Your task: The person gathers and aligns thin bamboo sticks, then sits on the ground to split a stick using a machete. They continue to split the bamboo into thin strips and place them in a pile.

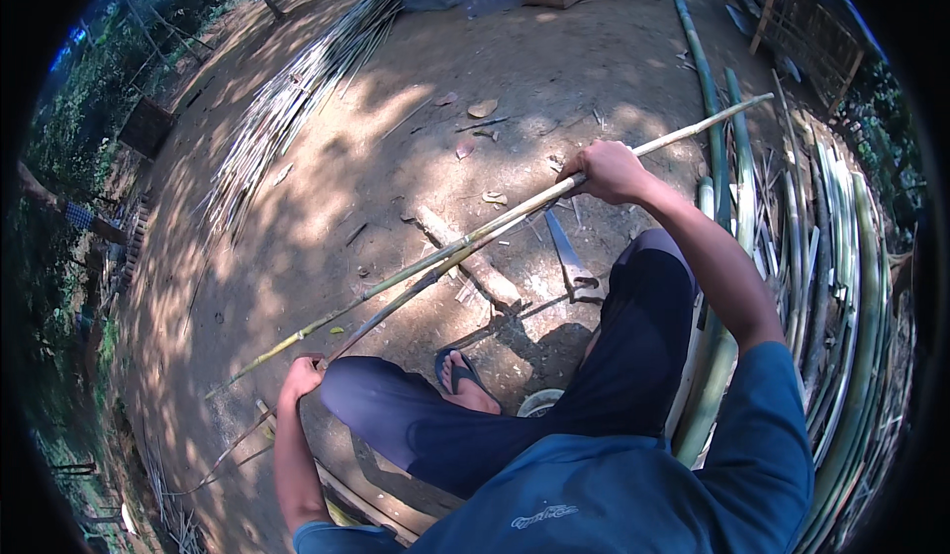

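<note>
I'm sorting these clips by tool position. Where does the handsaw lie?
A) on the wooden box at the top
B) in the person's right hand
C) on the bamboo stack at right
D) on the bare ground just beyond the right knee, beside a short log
D: the handsaw lies flat on the dirt next to the short log, while the right hand grips the bamboo pole.

Your right hand is fisted with the arm stretched forward; your left hand (by your knee) is clenched low.

Bamboo pile crowding right side
</note>
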Tool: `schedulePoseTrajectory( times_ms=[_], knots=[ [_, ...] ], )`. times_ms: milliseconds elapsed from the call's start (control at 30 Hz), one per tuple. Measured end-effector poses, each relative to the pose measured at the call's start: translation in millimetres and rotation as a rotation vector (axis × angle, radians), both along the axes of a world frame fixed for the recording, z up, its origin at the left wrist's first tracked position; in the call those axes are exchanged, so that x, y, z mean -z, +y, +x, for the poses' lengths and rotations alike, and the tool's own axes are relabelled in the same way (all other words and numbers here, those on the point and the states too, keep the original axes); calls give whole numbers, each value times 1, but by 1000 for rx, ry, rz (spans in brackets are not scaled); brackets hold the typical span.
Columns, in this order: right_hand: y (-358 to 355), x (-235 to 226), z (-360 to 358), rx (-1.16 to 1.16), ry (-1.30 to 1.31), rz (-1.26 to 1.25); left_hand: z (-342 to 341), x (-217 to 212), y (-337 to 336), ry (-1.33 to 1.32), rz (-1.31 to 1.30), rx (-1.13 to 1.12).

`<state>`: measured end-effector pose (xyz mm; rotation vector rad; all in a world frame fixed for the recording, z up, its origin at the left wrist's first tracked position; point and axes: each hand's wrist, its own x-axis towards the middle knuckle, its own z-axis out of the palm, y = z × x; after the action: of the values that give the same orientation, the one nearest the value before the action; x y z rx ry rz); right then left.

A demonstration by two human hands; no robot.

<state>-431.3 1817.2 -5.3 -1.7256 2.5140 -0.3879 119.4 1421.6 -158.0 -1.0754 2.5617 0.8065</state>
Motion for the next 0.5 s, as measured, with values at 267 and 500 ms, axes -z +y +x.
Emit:
schedulePoseTrajectory(
  times_ms=[267, 500],
  knots=[
    [-30, 12, 2, 16, 63, -164, -108, -47, 39, 165, 378, 19],
    [-48, 55, 6, 143, 197, -445, -254, -52, 114, 467, 155, 182]
  ],
)
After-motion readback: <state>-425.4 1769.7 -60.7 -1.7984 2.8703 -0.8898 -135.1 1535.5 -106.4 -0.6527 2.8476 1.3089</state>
